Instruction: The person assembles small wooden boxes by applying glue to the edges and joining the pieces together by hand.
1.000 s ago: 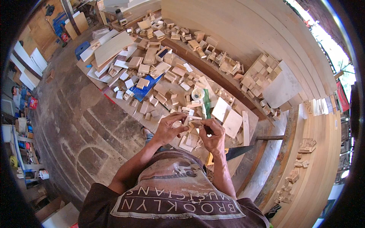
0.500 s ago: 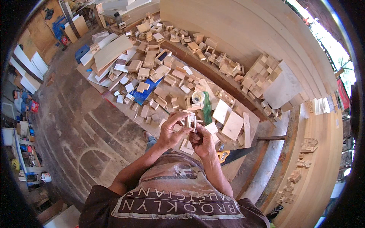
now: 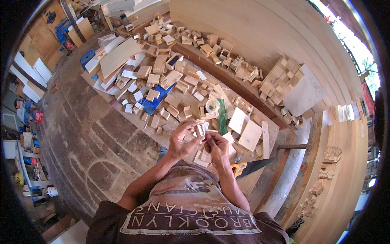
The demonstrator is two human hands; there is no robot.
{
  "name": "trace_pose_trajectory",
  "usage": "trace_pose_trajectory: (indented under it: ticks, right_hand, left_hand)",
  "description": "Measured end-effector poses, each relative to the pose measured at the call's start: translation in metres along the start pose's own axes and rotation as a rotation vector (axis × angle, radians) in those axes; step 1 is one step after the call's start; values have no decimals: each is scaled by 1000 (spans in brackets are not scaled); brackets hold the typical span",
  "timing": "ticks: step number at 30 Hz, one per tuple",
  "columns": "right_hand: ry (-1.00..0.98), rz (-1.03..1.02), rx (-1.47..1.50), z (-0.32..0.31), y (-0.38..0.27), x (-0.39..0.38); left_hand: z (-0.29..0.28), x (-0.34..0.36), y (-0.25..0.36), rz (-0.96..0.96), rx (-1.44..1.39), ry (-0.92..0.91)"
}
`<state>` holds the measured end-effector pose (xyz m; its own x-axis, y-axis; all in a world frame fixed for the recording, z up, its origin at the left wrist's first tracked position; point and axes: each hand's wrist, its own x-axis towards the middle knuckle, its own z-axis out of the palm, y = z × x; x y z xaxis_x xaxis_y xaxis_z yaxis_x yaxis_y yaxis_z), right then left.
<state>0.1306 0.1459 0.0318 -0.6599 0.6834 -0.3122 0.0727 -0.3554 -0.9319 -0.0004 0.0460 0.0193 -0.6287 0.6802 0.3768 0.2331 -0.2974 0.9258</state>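
Observation:
My left hand grips a small pale wooden piece between thumb and fingers, above the cluttered work board. My right hand is just right of it, pinching a small narrow wooden strip against or very near that piece. Behind them are a round tub with something inside, a green strip and square pale panels. A handsaw with a yellow handle lies to the right of my right hand.
Piles of small wooden boxes and blocks cover the board, with stacked panels at the back left. A ledge holds more pieces. Long planks stand at the right; stained concrete floor and shelving are at the left.
My hands came together around the piece, which turned upright, then tilted. My right hand moved lower and now shows a narrow strip at its fingertips. The saw's handle came into view.

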Motion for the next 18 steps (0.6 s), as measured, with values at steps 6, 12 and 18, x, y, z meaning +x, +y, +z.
trace_pose_trajectory:
  ticks: [6, 12, 18]
  right_hand:
    - [107, -380, -691, -69, -8, 77]
    - [69, -628, -1074, -65, -30, 155]
    - [-83, -592, -1506, -59, -13, 199]
  left_hand:
    - [-10, 5, -17, -181, -217, 40]
    - [-14, 15, -37, -247, -113, -6]
    - [-22, 21, -54, -282, -174, 15]
